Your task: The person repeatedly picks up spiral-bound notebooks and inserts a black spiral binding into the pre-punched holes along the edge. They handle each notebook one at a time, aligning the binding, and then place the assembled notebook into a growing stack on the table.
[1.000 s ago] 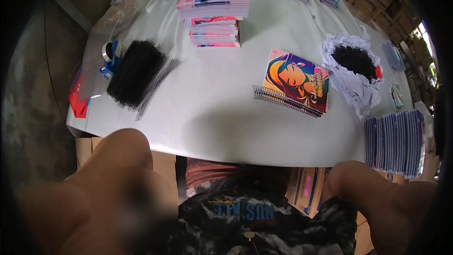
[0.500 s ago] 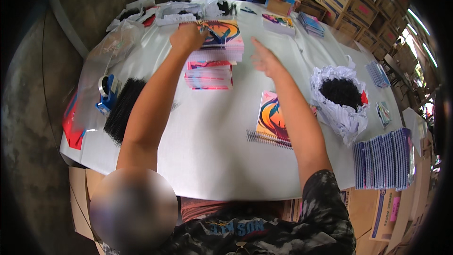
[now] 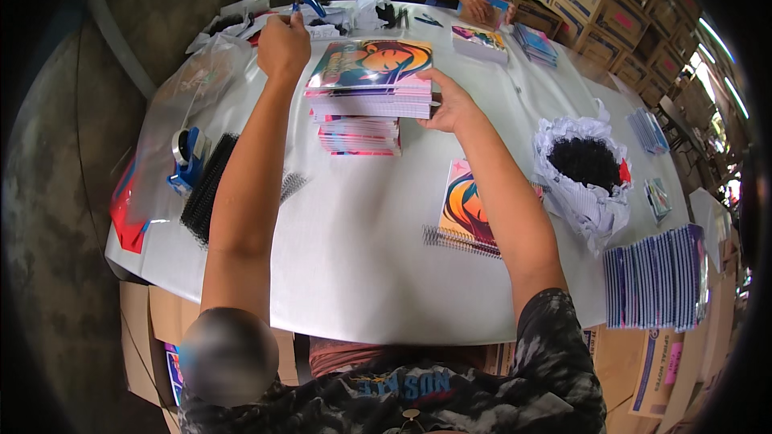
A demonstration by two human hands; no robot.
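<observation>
While my right hand (image 3: 454,107) has the right end of the upper stack (image 3: 371,106), its fingers are parted to about the pile's thickness, thumb side by the top cover (image 3: 374,64), the rest lower down. Position of the stack: past the middle of the table (image 3: 346,273), ahead of me, sitting over the lower stack (image 3: 359,138), whose near edge juts out beneath. My left hand (image 3: 283,44): raised beside the left end, closed round a blue tool (image 3: 314,6), kind not clear. Condition: many layers, edges roughly even; whether they are bound I cannot tell. Weight, as I judge it: heavy as one block, light by the piece. Stiffness: firm across the thickness, likely to sag or fan if pinched at one corner. Surface: the cover shines and looks slick, so layers may slide on one another. Fragility: low, save for corners that could crease. Best hold: a palm at each short end, thumbs on top, fingers under the lowest sheet.
</observation>
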